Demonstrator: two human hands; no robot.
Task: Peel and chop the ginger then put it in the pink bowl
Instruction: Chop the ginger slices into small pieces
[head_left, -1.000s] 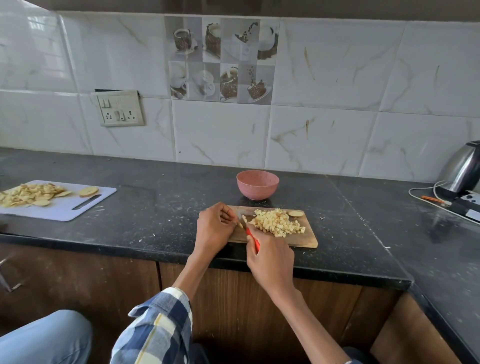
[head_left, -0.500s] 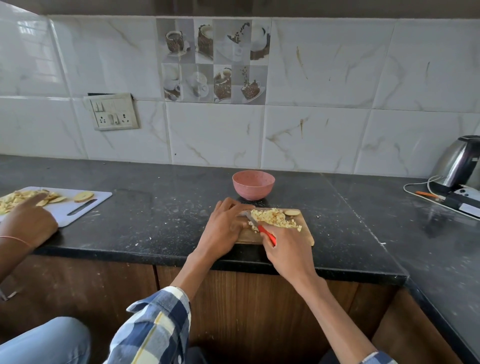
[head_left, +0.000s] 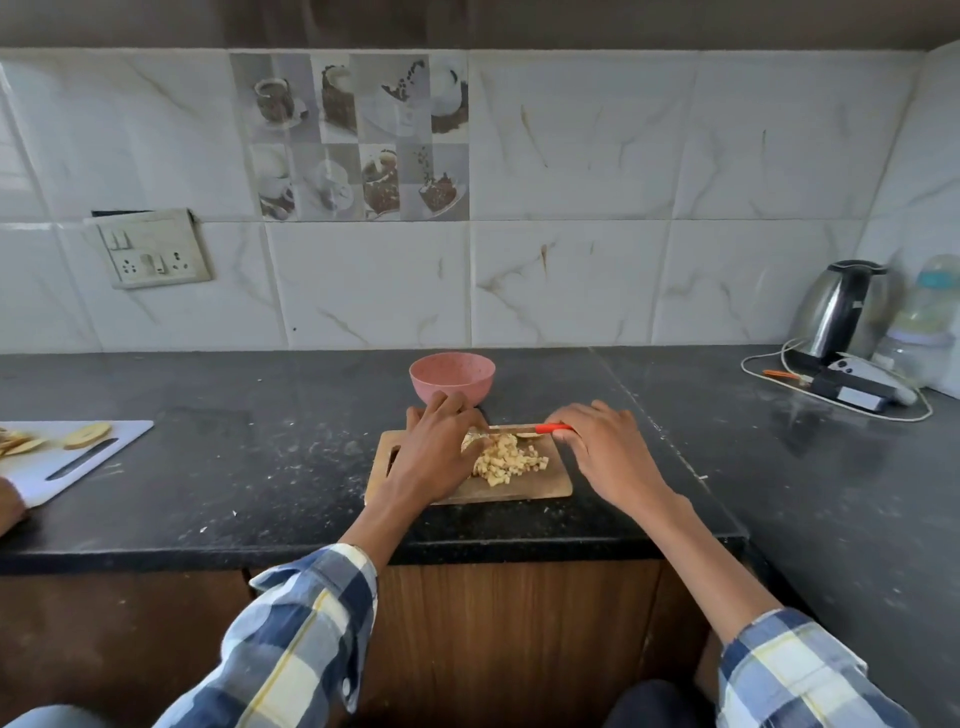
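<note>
**Operator:** Between my two hands, on the wooden board, lies the chopped ginger in one loose pile. My left hand rests flat on the board with fingers extended, their tips against the left edge of the pile. My right hand grips the red handle of the knife; the blade lies flat along the far edge of the pile, pointing toward the left hand.

**Supervisor:** Status of the step?

**Operator:** Peeling and chopping appear complete, though one uncut slice seems to sit under the blade; I cannot confirm it. I judge the step in hand to be gathering the pile for transfer. The pink bowl stands just beyond the left fingertips, off the far edge of the board. From this angle, no ginger shows inside it.

**Supervisor:** Requirements for the next move?

**Operator:** Confine the pieces between blade and left palm, then lift them, or tilt the board, over the bowl rim. Small dice scatter easily, so keep the pile compact and the travel short. Keep the blade edge turned away from the left fingers.
</note>
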